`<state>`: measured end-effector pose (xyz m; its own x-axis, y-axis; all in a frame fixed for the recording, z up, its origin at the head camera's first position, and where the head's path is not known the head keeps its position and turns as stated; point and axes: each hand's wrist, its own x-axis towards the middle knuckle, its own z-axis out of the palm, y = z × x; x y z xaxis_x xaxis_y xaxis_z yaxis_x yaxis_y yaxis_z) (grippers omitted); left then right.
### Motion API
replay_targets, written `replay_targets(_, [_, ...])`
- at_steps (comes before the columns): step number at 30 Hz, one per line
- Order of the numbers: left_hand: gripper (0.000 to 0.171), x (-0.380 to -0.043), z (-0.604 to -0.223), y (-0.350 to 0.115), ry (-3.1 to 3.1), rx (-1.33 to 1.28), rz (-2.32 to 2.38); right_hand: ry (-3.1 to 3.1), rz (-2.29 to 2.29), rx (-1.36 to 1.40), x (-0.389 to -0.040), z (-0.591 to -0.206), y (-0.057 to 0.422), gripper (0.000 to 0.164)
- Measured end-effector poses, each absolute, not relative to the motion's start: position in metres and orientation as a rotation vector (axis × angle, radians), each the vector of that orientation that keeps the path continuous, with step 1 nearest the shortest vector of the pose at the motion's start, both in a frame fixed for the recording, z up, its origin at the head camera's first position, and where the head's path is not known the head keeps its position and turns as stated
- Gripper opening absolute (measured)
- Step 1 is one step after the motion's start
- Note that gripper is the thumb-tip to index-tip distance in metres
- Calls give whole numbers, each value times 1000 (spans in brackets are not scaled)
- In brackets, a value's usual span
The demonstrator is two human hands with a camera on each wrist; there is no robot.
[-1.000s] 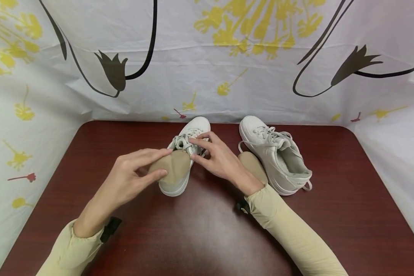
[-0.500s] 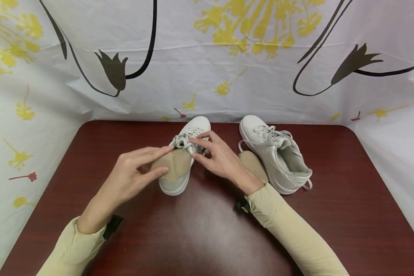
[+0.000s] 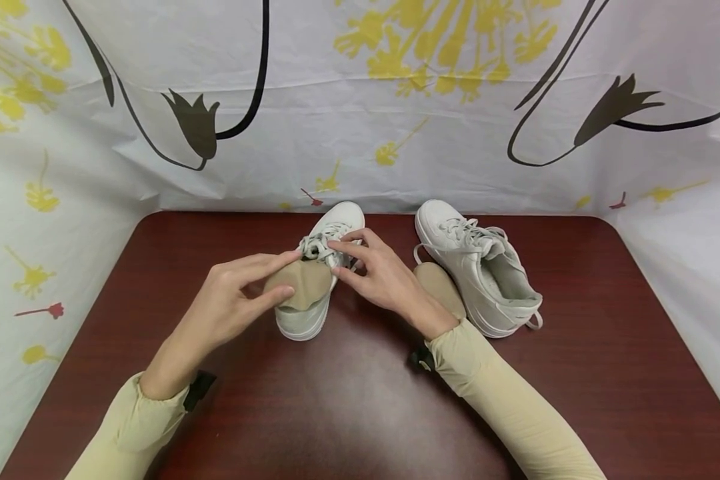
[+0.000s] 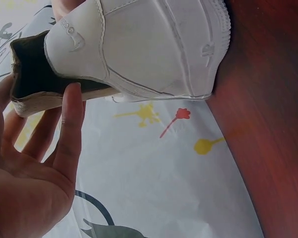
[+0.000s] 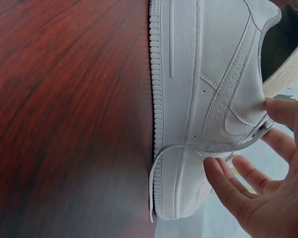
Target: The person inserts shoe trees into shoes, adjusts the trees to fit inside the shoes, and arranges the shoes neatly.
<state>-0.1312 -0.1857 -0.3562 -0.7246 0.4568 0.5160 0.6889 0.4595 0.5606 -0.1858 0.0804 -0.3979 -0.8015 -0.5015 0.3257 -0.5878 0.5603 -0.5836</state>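
Observation:
A white lace-up sneaker (image 3: 303, 325) stands on the table, its toe pointing away. From its opening a bent beige insole (image 3: 306, 285) sticks out; the left wrist view shows the insole's dark side (image 4: 35, 62), while the part inside the shoe is hidden. My left hand (image 3: 225, 297) holds the insole between thumb and fingers at its left side. At the shoe's collar and laces, my right hand (image 3: 381, 273) pinches the upper, thumb near the opening and fingertips by the tongue. A loose shoelace (image 5: 208, 148) hangs down the shoe's side in the right wrist view.
To the right stands a second white sneaker (image 3: 471, 283), its opening facing me. Another beige insole (image 3: 438, 287) lies against its left side, partly behind my right wrist. A patterned white cloth (image 3: 360, 153) hangs along the back edge of the dark red table (image 3: 348, 413).
The left hand has shifted slightly forward and right with the insole. The insole's near edge has moved up off the shoe's heel and looks more curved. The right hand has stayed in place.

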Motion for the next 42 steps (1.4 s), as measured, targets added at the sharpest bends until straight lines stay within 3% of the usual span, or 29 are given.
replay_targets(25, [55,-138,-369,-183,-2451,-937,-998,-2681,1041,926,-185,-398,81,45])
replay_targets(42, [43,-143,-360,-193,-2453,-1135,-1053,-2692,1086,911,-185,-397,81,45])
